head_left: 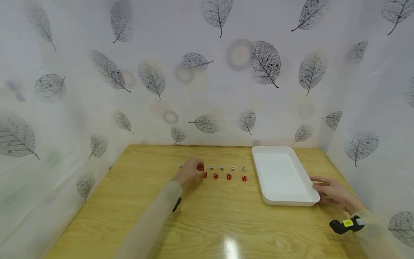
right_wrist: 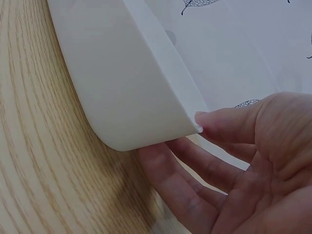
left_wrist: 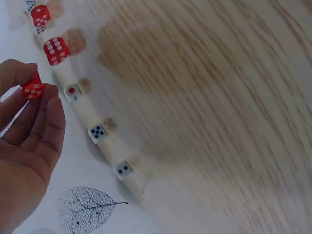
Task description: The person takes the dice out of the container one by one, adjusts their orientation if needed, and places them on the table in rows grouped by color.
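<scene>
My left hand point(head_left: 189, 172) pinches a red die point(left_wrist: 32, 89) between thumb and fingertips, held over the dice on the wooden table. A row of red dice with white dots runs to the right of it, one red die point(head_left: 229, 176) near the row's middle. Behind them lies a row of small white dice, including this white die point(head_left: 221, 167). At the right, my right hand point(head_left: 336, 196) grips the side of a white tray point(right_wrist: 117, 83); in the right wrist view the thumb presses the rim and the fingers curl beneath it. The tray's inside shows no dice.
The light wooden table point(head_left: 207, 219) carries all of this. A white curtain point(head_left: 207, 90) with dark leaf prints surrounds it at the back and both sides. At the far left of the white row, one white die point(head_left: 180, 165) lies beyond my left hand.
</scene>
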`<move>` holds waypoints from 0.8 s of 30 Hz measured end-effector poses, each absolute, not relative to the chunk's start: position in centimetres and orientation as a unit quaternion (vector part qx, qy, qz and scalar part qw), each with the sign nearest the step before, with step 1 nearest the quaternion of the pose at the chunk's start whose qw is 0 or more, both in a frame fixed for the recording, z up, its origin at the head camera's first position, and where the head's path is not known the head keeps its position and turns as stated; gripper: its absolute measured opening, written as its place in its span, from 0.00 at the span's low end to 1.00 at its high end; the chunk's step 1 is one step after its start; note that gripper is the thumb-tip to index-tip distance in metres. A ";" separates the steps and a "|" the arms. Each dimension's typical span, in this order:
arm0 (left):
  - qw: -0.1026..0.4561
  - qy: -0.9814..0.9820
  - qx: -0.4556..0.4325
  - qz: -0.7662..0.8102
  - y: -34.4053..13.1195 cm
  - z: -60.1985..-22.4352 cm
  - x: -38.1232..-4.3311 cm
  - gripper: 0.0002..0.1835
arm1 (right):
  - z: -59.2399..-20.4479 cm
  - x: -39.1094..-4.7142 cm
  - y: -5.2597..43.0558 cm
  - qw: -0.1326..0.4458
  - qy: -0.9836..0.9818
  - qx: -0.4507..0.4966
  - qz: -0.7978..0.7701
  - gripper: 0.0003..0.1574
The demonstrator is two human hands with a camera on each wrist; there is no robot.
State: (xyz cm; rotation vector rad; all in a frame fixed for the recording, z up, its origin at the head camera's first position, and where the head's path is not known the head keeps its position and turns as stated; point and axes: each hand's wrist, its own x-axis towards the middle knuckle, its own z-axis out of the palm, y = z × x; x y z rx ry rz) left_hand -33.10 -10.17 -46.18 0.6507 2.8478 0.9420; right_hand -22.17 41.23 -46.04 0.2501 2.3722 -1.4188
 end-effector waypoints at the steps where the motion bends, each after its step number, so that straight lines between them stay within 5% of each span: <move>1: 0.037 0.929 0.205 0.306 -10.4 -46.3 -33.0 0.09 | -46.1 -22.1 41.3 0.182 0.840 0.090 -0.503 0.44; 24: 0.043 0.952 0.197 0.230 -12.8 -47.3 -33.0 0.06 | -46.2 -22.0 41.4 0.184 0.830 0.082 -0.521 0.44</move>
